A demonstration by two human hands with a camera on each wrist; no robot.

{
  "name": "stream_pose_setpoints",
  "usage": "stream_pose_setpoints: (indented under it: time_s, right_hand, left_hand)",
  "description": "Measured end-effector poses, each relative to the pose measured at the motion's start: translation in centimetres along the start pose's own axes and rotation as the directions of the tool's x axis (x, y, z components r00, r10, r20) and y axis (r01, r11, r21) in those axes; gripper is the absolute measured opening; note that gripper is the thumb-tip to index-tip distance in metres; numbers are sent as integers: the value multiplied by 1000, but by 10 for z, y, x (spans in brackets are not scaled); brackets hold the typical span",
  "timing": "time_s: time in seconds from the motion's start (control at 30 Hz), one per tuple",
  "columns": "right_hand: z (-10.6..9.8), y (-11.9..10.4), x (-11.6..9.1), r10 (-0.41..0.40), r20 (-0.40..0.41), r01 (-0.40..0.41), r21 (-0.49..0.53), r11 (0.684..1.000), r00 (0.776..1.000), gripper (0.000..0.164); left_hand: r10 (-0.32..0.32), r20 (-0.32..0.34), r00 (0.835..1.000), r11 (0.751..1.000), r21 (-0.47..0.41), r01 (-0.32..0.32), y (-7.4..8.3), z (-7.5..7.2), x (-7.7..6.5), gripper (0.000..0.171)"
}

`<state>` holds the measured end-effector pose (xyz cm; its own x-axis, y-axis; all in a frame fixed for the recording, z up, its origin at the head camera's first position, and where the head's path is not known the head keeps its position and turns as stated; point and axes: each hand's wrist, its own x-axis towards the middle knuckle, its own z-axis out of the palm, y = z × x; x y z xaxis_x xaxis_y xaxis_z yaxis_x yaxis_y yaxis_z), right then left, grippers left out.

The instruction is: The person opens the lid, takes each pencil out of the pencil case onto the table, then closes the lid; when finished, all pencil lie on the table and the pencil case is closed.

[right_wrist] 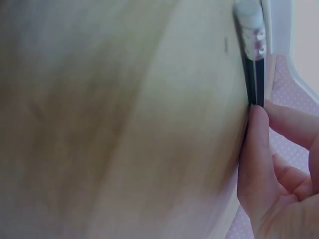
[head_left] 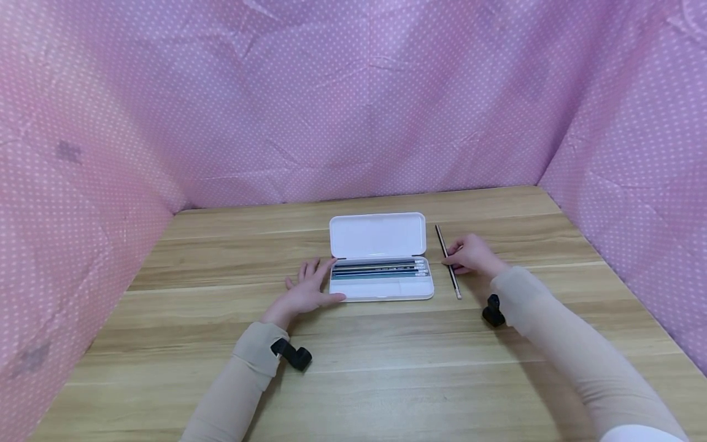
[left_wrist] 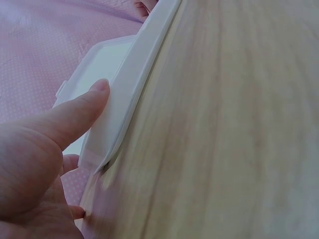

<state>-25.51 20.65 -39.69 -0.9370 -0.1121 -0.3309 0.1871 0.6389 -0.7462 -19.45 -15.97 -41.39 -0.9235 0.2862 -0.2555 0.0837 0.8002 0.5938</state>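
Note:
A white pencil case lies with its lid raised, several dark pencils side by side in its rear compartment. At the case's left end is my left hand, fingers spread; the thumb rests along the front wall near the corner, while the index finger reaches the rear left corner. To the right of the case, my right hand pinches a black striped pencil between thumb and fingers. Its white eraser and metal band point toward me, the other end away.
The case stands on a wood-grain table. Pink dotted cloth hangs behind the table and along both sides. A black wrist mount sits on the left forearm, another mount on the right.

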Motion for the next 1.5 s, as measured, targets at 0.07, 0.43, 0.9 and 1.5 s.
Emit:
stream_pose_setpoints:
  time_s: [0.07, 0.43, 0.9, 1.5]
  right_hand:
    - [0, 0, 0, 4, 6, -4, 9, 1000, 1000, 23]
    - [-2, 0, -1, -8, 18, 8, 39, 999, 1000, 24]
    - [-13, -2, -3, -55, 34, 56, -14, 998, 998, 25]
    - [-5, -41, -10, -177, 1, 175, -148, 973, 984, 34]
  left_hand:
    - [-2, 3, 1000, 1000, -5, 2, 0, 0, 0, 90]
    - [-6, 19, 1000, 1000, -23, 6, -3, 1, 1, 90]
    - [-2, 20, 1000, 1000, -26, 3, -2, 1, 0, 90]
    - [-10, 21, 1000, 1000, -11, 10, 1, -2, -1, 90]
